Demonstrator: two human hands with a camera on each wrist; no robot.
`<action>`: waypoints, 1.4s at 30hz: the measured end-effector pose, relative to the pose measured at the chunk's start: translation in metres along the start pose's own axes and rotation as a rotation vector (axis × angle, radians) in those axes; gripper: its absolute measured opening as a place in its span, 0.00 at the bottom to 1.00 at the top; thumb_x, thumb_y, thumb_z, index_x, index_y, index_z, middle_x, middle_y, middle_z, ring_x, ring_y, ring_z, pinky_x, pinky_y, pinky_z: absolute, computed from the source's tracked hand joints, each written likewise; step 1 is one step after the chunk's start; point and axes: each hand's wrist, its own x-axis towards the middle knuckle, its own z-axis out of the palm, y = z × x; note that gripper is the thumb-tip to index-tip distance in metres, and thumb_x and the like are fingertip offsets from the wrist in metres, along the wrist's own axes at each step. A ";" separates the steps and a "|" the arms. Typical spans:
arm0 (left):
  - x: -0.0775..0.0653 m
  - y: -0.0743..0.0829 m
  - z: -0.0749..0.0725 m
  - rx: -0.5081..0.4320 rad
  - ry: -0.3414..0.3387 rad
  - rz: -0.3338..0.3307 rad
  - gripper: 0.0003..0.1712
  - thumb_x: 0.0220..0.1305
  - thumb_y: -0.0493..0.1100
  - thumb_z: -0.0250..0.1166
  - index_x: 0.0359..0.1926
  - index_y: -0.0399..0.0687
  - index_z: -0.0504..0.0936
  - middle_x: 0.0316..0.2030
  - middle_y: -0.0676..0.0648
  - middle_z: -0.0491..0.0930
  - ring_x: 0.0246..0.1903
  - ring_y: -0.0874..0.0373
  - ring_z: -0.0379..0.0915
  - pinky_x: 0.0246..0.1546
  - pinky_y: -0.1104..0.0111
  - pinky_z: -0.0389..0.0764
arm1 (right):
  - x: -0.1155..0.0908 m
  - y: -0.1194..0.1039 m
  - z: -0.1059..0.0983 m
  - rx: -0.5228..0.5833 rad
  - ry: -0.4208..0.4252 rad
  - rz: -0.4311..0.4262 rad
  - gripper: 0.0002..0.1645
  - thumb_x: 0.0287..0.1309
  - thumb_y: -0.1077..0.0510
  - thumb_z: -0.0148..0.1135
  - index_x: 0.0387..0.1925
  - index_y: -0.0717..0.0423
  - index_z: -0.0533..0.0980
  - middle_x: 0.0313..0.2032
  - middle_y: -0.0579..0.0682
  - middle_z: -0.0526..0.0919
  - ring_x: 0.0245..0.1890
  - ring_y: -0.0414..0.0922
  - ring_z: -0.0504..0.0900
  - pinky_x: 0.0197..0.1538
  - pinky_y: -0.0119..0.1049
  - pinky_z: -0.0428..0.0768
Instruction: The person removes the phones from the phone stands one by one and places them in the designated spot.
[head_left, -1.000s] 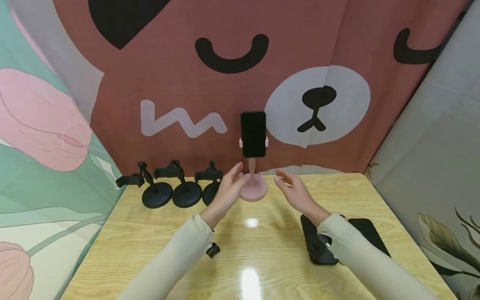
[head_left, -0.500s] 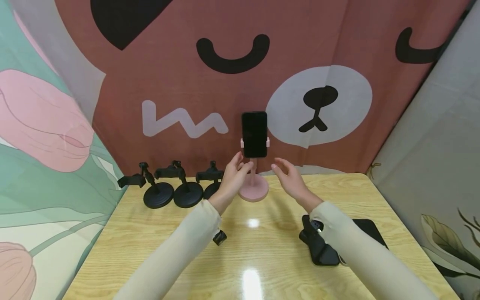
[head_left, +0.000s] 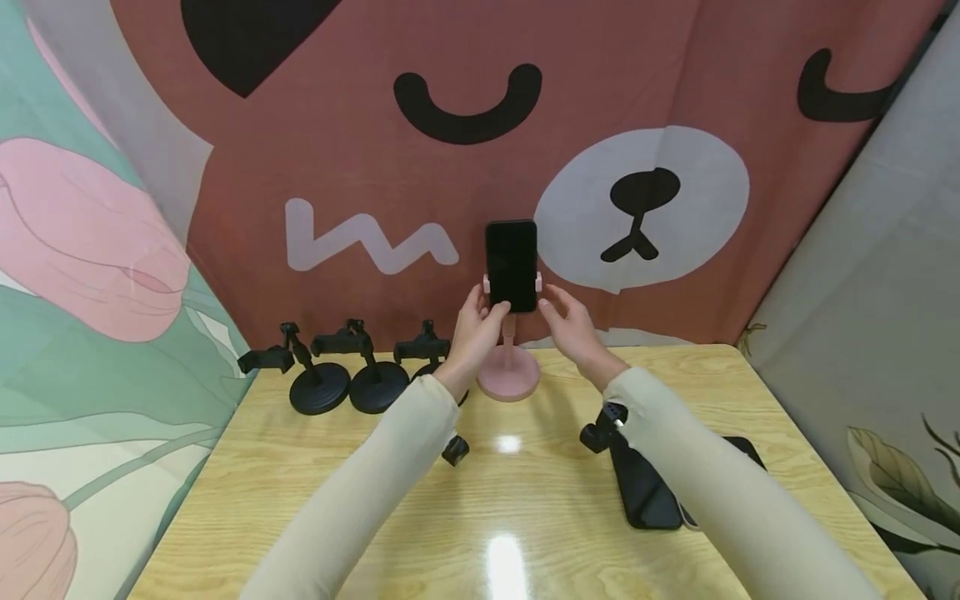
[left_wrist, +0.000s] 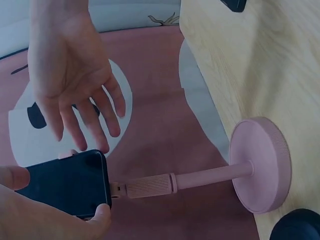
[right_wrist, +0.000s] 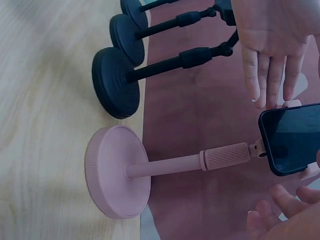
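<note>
A black phone (head_left: 512, 265) stands upright in the clamp of a pink phone stand (head_left: 509, 375) at the table's far edge. On the phone's left side, my left hand (head_left: 472, 337) has its thumb near the lower corner, and the fingers look straight in the right wrist view. To the phone's right, my right hand (head_left: 579, 340) is raised with its fingers apart and fairly straight, close to the clamp's side. In the left wrist view the right hand's palm (left_wrist: 70, 62) faces the phone. Whether the fingertips touch the phone or clamp, I cannot tell.
Several black phone stands (head_left: 320, 388) line the back left of the table (head_left: 420, 533). Flat black devices (head_left: 648, 496) lie at the right, partly under my right sleeve. Small wrist cameras (head_left: 455, 451) hang below both wrists. A printed curtain (head_left: 337, 142) hangs behind.
Both hands have moved up and forward, from beside the pink stand's pole to either side of the phone's lower end. Phone and stand look unmoved.
</note>
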 end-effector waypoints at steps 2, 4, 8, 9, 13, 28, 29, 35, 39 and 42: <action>0.003 0.002 0.002 -0.004 0.000 0.011 0.42 0.76 0.52 0.55 0.82 0.53 0.44 0.81 0.49 0.49 0.79 0.51 0.50 0.79 0.56 0.57 | 0.004 -0.003 0.000 0.012 -0.011 0.013 0.37 0.80 0.44 0.42 0.81 0.50 0.48 0.80 0.54 0.52 0.80 0.54 0.53 0.78 0.57 0.59; 0.006 0.006 0.003 -0.012 0.004 0.016 0.42 0.77 0.51 0.54 0.82 0.53 0.44 0.81 0.49 0.49 0.79 0.52 0.49 0.79 0.56 0.57 | 0.007 -0.005 0.000 0.021 -0.026 0.019 0.38 0.80 0.44 0.41 0.81 0.49 0.45 0.81 0.54 0.50 0.80 0.55 0.52 0.78 0.58 0.59; 0.011 0.011 0.006 -0.043 0.016 -0.004 0.41 0.78 0.48 0.53 0.82 0.53 0.43 0.81 0.48 0.50 0.79 0.54 0.49 0.78 0.56 0.58 | 0.011 -0.011 0.000 0.032 -0.044 0.024 0.37 0.80 0.43 0.38 0.81 0.48 0.44 0.81 0.51 0.46 0.81 0.54 0.48 0.79 0.58 0.55; 0.012 0.012 0.006 -0.047 0.021 -0.013 0.41 0.78 0.48 0.53 0.82 0.53 0.43 0.80 0.47 0.51 0.79 0.53 0.50 0.78 0.55 0.58 | 0.012 -0.012 0.000 0.035 -0.044 0.025 0.37 0.80 0.43 0.38 0.81 0.47 0.44 0.82 0.51 0.45 0.81 0.53 0.48 0.79 0.57 0.55; 0.017 0.014 0.005 -0.058 0.032 -0.042 0.38 0.78 0.49 0.52 0.81 0.52 0.47 0.80 0.47 0.53 0.79 0.52 0.50 0.78 0.54 0.57 | 0.014 -0.016 0.001 0.070 -0.042 0.031 0.36 0.81 0.44 0.38 0.81 0.46 0.45 0.81 0.50 0.46 0.81 0.53 0.49 0.79 0.55 0.58; 0.021 0.009 -0.001 -0.149 0.108 -0.040 0.27 0.81 0.46 0.49 0.75 0.42 0.65 0.74 0.42 0.65 0.75 0.50 0.60 0.73 0.57 0.68 | 0.018 -0.016 -0.002 0.138 -0.020 0.032 0.32 0.81 0.49 0.41 0.79 0.52 0.54 0.76 0.56 0.62 0.72 0.54 0.67 0.72 0.54 0.70; 0.021 0.009 -0.001 -0.162 0.112 -0.043 0.26 0.81 0.45 0.49 0.74 0.42 0.66 0.73 0.42 0.67 0.74 0.50 0.62 0.72 0.57 0.70 | 0.017 -0.015 -0.003 0.142 -0.011 0.022 0.31 0.81 0.49 0.42 0.78 0.53 0.56 0.75 0.57 0.64 0.71 0.55 0.69 0.72 0.53 0.71; 0.017 0.009 -0.001 -0.193 0.154 -0.058 0.21 0.79 0.45 0.54 0.65 0.41 0.77 0.65 0.40 0.77 0.66 0.50 0.73 0.66 0.57 0.76 | 0.013 -0.007 -0.006 0.172 0.018 -0.024 0.29 0.80 0.50 0.45 0.74 0.57 0.63 0.71 0.59 0.70 0.68 0.56 0.72 0.72 0.53 0.71; 0.016 0.009 -0.002 -0.202 0.157 -0.062 0.19 0.77 0.45 0.57 0.61 0.40 0.80 0.60 0.40 0.80 0.60 0.49 0.78 0.64 0.56 0.78 | 0.010 -0.003 -0.007 0.184 0.033 -0.043 0.29 0.79 0.49 0.46 0.73 0.57 0.64 0.70 0.59 0.71 0.66 0.56 0.73 0.72 0.53 0.71; 0.015 0.008 -0.003 -0.198 0.159 -0.068 0.19 0.75 0.44 0.59 0.61 0.40 0.80 0.59 0.40 0.82 0.59 0.49 0.79 0.62 0.57 0.80 | 0.006 -0.003 -0.006 0.186 0.044 -0.055 0.28 0.79 0.50 0.47 0.72 0.58 0.66 0.68 0.59 0.73 0.64 0.56 0.76 0.71 0.53 0.72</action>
